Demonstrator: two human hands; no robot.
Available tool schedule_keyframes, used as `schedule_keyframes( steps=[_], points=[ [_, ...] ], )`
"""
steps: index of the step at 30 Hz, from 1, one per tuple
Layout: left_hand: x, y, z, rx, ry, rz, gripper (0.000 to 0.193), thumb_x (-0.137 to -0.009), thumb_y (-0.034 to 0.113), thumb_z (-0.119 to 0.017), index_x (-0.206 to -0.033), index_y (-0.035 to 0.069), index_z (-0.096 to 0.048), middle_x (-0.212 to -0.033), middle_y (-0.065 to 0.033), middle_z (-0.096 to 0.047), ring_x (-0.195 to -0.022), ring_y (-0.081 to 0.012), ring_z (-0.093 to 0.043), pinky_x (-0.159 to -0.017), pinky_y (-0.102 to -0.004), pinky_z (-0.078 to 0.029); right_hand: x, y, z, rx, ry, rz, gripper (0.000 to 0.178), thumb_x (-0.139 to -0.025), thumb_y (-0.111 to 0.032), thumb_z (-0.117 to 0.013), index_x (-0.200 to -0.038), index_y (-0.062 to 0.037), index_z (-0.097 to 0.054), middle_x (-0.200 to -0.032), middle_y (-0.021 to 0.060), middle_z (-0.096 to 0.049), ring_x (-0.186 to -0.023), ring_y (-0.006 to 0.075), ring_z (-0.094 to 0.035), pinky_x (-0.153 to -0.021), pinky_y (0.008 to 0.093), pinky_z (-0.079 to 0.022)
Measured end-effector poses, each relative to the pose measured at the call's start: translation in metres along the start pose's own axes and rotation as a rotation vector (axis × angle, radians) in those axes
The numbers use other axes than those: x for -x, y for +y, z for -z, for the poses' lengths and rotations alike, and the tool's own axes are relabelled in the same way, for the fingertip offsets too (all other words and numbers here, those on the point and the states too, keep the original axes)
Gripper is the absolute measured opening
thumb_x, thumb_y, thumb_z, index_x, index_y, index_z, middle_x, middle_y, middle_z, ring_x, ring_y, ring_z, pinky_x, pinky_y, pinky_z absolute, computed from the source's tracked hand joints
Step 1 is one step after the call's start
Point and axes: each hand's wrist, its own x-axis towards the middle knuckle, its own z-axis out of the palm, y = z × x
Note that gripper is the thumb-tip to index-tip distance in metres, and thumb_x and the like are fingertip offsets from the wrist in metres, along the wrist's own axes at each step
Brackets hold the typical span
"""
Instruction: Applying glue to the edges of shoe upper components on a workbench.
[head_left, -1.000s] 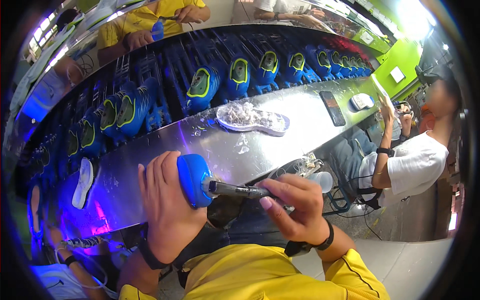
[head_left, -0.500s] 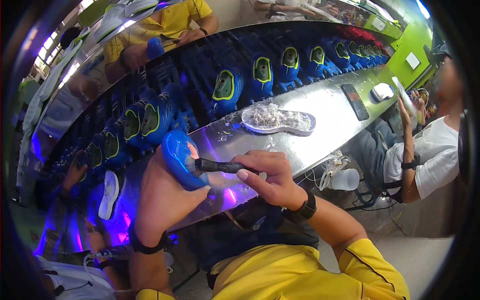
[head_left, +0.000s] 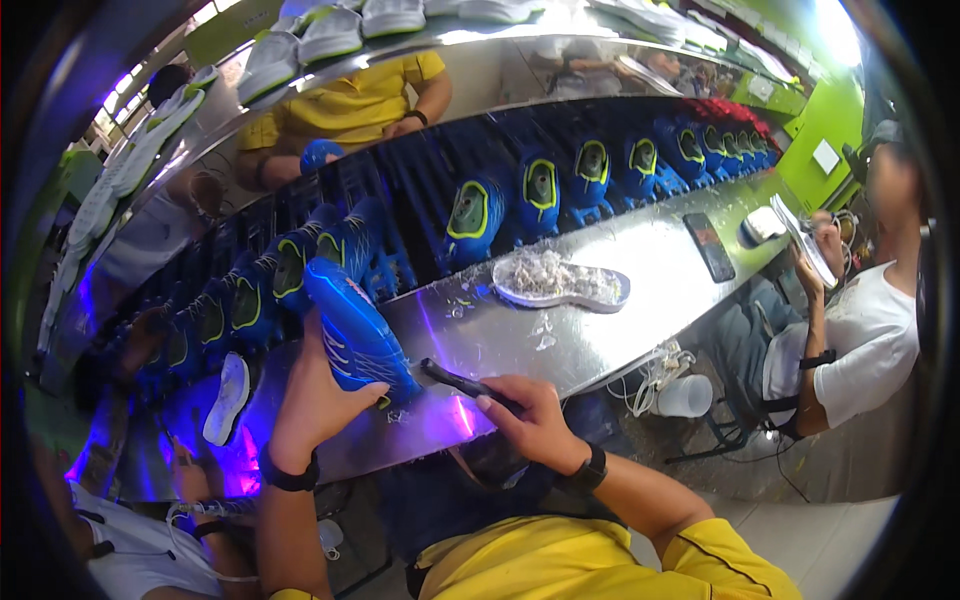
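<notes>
My left hand (head_left: 318,405) grips a blue shoe upper (head_left: 362,325) with pale lacing lines on its side, tilted above the metal ledge. My right hand (head_left: 540,425) is closed around the handle of a slim black brush (head_left: 465,384). Its tip is close to the lower end of the upper; its bristles are hard to make out. Beyond my hands, a white shoe sole (head_left: 605,288) lies on the metal ledge (head_left: 470,345), heaped with pale, fluffy scraps.
Blue shoes with lime collars (head_left: 473,212) stand along a dark conveyor. A loose sole (head_left: 228,400), a phone (head_left: 710,247) and a small white block (head_left: 764,225) lie on the ledge. Below hangs a white cup (head_left: 686,396). A co-worker (head_left: 845,330) holds a sole at right; another (head_left: 140,545) sits left.
The upper has turned from showing its underside to showing its laced side. The brush has come off the upper and moved slightly down and right.
</notes>
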Motion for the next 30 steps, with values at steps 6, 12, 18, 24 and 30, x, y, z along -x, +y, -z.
schedule_keyframes(
  steps=[6, 12, 18, 24, 30],
  points=[
    [0.037, -0.011, -0.007, 0.633, 0.060, 0.189, 0.118, -0.075, 0.004, -0.087, -0.172, 0.004, -0.020, -0.151, -0.0119, -0.057, -0.135, -0.0225, -0.058, -0.116, -0.0381, -0.047, 0.001, -0.042, 0.021, -0.055, -0.155, -0.181, 0.026, -0.101, -0.021, -0.075, -0.115, 0.0009, -0.078, -0.080, 0.0139, -0.072, -0.067, 0.0140, -0.062, -0.063, 0.0336, -0.049],
    [0.081, 0.036, -0.029, 1.036, 0.001, 0.304, 0.108, -0.078, 0.005, -0.080, -0.171, 0.002, -0.024, -0.152, -0.0116, -0.056, -0.135, -0.0215, -0.058, -0.117, -0.0363, -0.045, -0.005, -0.070, 0.028, 0.059, -0.131, -0.019, 0.024, -0.101, -0.019, -0.074, -0.115, 0.0001, -0.077, -0.086, 0.0160, -0.073, -0.067, 0.0249, -0.066, -0.064, 0.0374, -0.050],
    [0.094, 0.051, -0.022, 1.105, -0.064, 0.389, 0.109, -0.077, 0.006, -0.081, -0.170, -0.003, -0.023, -0.152, -0.0127, -0.055, -0.134, -0.0209, -0.058, -0.117, -0.0353, -0.044, 0.024, -0.070, 0.041, 0.120, -0.139, 0.178, 0.020, -0.096, -0.012, -0.074, -0.111, 0.0011, -0.077, -0.075, 0.0161, -0.065, -0.059, 0.0262, -0.062, -0.056, 0.0350, -0.046],
    [0.099, 0.063, -0.025, 1.022, -0.166, 0.284, 0.110, -0.077, 0.005, -0.082, -0.170, -0.003, -0.023, -0.151, -0.0130, -0.055, -0.134, -0.0207, -0.058, -0.117, -0.0351, -0.044, 0.006, -0.087, 0.049, 0.258, -0.074, 0.134, 0.020, -0.099, -0.010, -0.072, -0.113, 0.0042, -0.075, -0.072, 0.0142, -0.061, -0.058, 0.0240, -0.058, -0.057, 0.0348, -0.043],
    [0.100, 0.070, -0.020, 1.071, -0.134, 0.339, 0.108, -0.076, 0.003, -0.080, -0.169, -0.002, -0.026, -0.152, -0.0122, -0.056, -0.135, -0.0218, -0.058, -0.118, -0.0362, -0.043, 0.016, -0.095, 0.066, 0.202, -0.205, 0.159, 0.018, -0.096, -0.011, -0.074, -0.109, 0.0009, -0.077, -0.073, 0.0139, -0.063, -0.057, 0.0266, -0.058, -0.054, 0.0373, -0.044]
  ],
)
